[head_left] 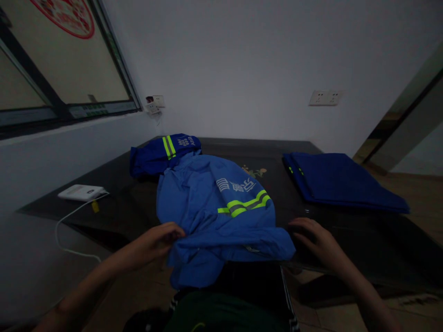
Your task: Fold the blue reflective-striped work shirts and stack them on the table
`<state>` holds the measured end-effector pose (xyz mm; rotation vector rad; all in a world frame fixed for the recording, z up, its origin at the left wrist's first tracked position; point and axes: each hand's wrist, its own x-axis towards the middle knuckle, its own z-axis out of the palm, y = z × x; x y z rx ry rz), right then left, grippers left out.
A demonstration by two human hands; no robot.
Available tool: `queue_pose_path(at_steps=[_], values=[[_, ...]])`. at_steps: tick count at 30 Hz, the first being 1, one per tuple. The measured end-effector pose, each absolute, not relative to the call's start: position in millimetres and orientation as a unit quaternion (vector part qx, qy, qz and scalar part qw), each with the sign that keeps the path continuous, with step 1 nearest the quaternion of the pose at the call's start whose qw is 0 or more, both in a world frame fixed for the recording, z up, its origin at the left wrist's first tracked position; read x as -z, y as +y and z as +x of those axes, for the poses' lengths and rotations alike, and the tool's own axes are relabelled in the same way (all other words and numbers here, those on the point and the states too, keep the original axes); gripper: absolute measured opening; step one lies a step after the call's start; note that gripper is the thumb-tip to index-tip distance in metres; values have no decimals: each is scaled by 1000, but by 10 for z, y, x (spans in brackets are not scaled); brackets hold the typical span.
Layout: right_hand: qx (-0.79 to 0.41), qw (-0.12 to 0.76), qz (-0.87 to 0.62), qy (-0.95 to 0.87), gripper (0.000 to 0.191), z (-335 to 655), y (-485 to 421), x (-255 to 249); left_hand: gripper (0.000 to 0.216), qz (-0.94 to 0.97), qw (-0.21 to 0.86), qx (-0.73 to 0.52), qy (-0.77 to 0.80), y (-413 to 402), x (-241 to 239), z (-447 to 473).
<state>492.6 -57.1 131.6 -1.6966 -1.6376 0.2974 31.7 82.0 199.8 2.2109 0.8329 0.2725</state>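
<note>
A blue work jacket [214,207] with yellow reflective stripes and white lettering lies spread on the dark table [114,180], its near edge hanging over the table's front. My left hand [157,240] pinches the jacket's fabric at its near left edge. My right hand [314,242] rests on the table just right of the jacket's near right corner, fingers curled downward and touching the tabletop, holding nothing that I can see.
A crumpled darker blue garment [162,154] with yellow stripes sits at the table's far left. Folded dark blue garments [342,182] lie stacked at the right. A white power bank [81,192] with a cable lies at the left edge. Wall sockets [324,97] are behind.
</note>
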Motion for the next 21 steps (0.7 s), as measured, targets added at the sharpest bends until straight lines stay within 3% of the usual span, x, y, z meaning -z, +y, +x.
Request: queue_pose_path(at_steps=[5,10,16,21], values=[[-136,324,-604,-715,33,4620,-417,-1278,54,883,341,-109,305,498,-1792,405],[-166,324,-546,-754,27,4292,-310,-1336,41,902,253,-134,323,497,-1628,645],[-265,462,-572,-623,32,3992,-318,-1157,24,901,271,-168,293,530,-1684,791],[-263,491,-599,-575,37,3663,-266,-1058,61,899,301,-183,260,601,-1494,766]])
